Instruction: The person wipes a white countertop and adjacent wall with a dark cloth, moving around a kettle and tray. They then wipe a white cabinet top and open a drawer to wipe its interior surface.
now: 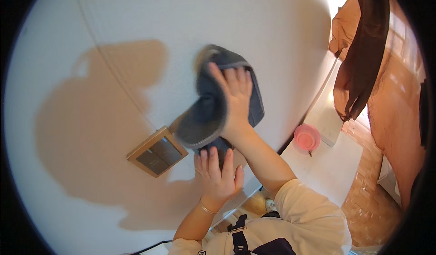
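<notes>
A dark grey-blue cloth with a pale hem is spread, bunched and slightly blurred, against a white wall. My right hand presses flat on its upper part, fingers together and thumb apart. Below it, my left hand, with a thin bracelet at the wrist, has its fingers spread and their tips at the cloth's lower edge; whether they touch cloth or wall cannot be told. Just left of the cloth is a gold-framed wall switch panel with dark keys.
A pink bowl stands on a white surface at the right. Beyond hangs a sheer orange-brown curtain with a darker tie, above a wooden floor. A black cable runs at the bottom. Shadows fall across the wall.
</notes>
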Action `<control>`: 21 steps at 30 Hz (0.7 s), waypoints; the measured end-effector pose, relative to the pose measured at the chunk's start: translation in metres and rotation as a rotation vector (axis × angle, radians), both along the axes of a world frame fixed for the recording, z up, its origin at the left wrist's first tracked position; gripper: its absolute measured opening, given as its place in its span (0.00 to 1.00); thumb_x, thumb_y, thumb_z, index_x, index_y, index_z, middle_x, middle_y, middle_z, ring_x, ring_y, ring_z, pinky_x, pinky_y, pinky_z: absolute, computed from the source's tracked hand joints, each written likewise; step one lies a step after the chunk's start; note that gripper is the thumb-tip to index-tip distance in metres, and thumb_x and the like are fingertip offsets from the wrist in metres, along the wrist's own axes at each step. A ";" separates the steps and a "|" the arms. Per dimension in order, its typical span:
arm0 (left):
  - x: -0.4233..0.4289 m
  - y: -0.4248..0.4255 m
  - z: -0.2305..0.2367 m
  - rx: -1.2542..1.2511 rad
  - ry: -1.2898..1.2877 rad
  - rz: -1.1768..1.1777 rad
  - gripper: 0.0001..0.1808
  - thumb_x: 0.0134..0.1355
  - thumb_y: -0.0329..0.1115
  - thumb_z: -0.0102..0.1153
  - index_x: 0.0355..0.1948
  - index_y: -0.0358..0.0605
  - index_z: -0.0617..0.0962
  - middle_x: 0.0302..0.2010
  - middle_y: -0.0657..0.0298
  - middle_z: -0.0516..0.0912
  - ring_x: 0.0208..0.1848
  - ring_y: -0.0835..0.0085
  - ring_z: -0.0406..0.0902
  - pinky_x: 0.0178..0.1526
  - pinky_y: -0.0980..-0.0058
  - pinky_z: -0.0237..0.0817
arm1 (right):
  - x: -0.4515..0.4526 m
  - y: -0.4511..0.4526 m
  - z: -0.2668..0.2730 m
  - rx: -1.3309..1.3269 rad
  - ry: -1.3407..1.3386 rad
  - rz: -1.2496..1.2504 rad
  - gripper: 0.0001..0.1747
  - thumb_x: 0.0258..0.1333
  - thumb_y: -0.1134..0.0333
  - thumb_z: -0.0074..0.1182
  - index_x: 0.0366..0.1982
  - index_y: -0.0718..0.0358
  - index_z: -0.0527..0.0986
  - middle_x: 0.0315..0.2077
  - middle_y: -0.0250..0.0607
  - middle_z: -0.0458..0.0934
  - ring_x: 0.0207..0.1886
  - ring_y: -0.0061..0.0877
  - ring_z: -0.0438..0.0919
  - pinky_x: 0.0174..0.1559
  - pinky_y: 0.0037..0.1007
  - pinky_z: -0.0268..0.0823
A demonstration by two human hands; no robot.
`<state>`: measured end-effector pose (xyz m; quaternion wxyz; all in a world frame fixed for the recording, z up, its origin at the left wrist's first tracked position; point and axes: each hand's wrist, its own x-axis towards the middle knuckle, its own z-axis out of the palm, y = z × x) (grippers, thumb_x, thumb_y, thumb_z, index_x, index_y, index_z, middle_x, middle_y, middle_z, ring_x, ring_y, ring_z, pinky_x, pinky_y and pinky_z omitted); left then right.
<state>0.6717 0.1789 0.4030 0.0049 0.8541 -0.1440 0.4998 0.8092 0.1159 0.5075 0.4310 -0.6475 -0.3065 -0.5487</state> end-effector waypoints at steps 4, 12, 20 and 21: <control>0.024 -0.012 -0.014 -0.011 0.088 0.015 0.29 0.57 0.38 0.56 0.58 0.35 0.72 0.69 0.38 0.53 0.71 0.37 0.48 0.66 0.41 0.46 | 0.064 -0.041 -0.079 0.401 0.058 0.137 0.43 0.50 0.47 0.59 0.62 0.65 0.65 0.51 0.45 0.72 0.60 0.40 0.65 0.64 0.45 0.52; 0.030 -0.011 -0.019 0.029 -0.007 0.036 0.30 0.57 0.38 0.56 0.60 0.39 0.70 0.70 0.35 0.48 0.73 0.36 0.41 0.66 0.42 0.42 | 0.057 -0.031 -0.097 0.316 0.655 1.366 0.25 0.63 0.47 0.45 0.52 0.56 0.69 0.49 0.37 0.70 0.50 0.26 0.69 0.51 0.30 0.62; 0.028 0.006 -0.004 -0.049 -0.237 0.095 0.30 0.59 0.41 0.54 0.61 0.42 0.69 0.69 0.37 0.47 0.72 0.35 0.37 0.69 0.39 0.31 | 0.001 -0.004 0.047 -0.480 -0.234 0.413 0.34 0.56 0.56 0.49 0.66 0.50 0.65 0.70 0.47 0.53 0.71 0.42 0.54 0.69 0.45 0.44; 0.025 0.009 -0.002 -0.012 -0.189 0.121 0.31 0.60 0.41 0.54 0.62 0.40 0.67 0.70 0.36 0.44 0.73 0.35 0.35 0.69 0.40 0.31 | -0.005 -0.007 0.061 -0.411 -0.187 0.518 0.34 0.56 0.56 0.50 0.66 0.50 0.64 0.70 0.47 0.54 0.71 0.43 0.54 0.69 0.47 0.44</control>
